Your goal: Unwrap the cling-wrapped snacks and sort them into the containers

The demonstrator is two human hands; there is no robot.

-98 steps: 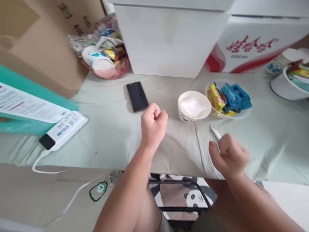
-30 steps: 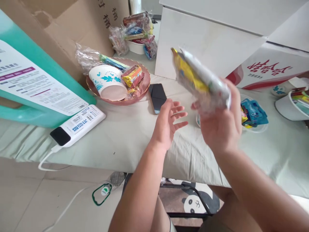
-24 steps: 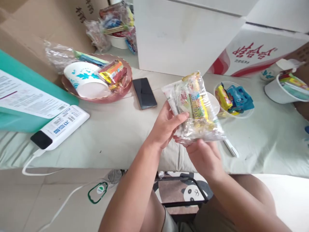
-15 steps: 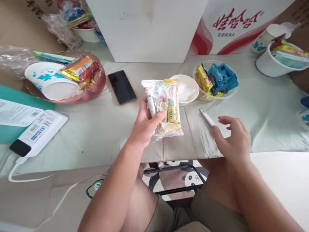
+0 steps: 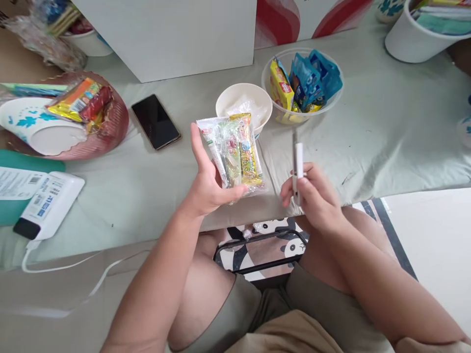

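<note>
My left hand (image 5: 208, 184) is closed around a clear plastic packet of wrapped snacks (image 5: 231, 149), held upright above the table's front edge. My right hand (image 5: 312, 191) grips a small white cutter-like tool (image 5: 297, 164), its tip pointing away from me, just right of the packet. Behind the packet stands a white paper bowl (image 5: 243, 100) with clear plastic inside.
A clear bowl of yellow and blue snack packs (image 5: 302, 83) sits behind the paper bowl. A black phone (image 5: 155, 121) lies left of it, then a pink dish with snacks and a paper bowl (image 5: 66, 115). A white power bank (image 5: 49, 203) lies at far left. White boxes (image 5: 169, 37) stand behind.
My right hand picked the white tool up off the table and brought it beside the packet. My left hand kept hold of the packet. The camera tilted further down.
</note>
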